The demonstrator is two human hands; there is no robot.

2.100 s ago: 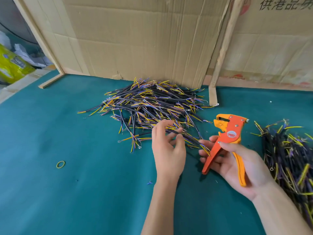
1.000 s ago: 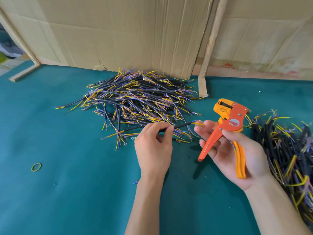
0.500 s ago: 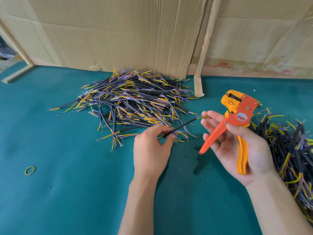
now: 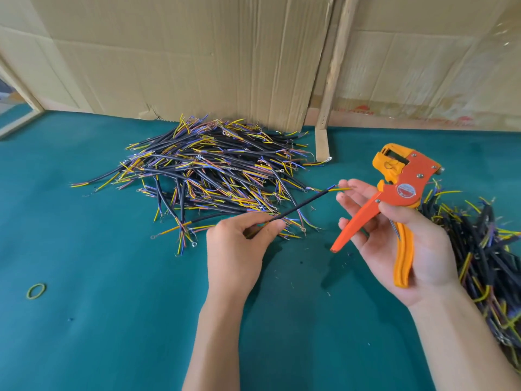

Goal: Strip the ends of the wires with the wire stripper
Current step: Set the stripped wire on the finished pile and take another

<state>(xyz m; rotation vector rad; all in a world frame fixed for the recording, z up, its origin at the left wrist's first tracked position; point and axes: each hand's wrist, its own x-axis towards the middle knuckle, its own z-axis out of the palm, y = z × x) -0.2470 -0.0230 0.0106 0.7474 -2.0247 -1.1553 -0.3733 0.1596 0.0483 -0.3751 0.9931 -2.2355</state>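
In hand: my left hand point(image 4: 236, 246) pinches one black wire point(image 4: 298, 206), frame centre, its end at my right hand point(image 4: 406, 244), which grips the wire stripper point(image 4: 394, 198). Unstripped, I judge: pile point(image 4: 211, 176) behind. Done, probably: heap point(image 4: 485, 249) at right edge.

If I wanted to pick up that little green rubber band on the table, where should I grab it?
Pinch the rubber band on any one side of its thin ring, coming straight down from above. It lies flat on the teal table, alone, so fingers cannot get under it from the side. One fingertip inside the loop and the thumb outside would likely lift it.
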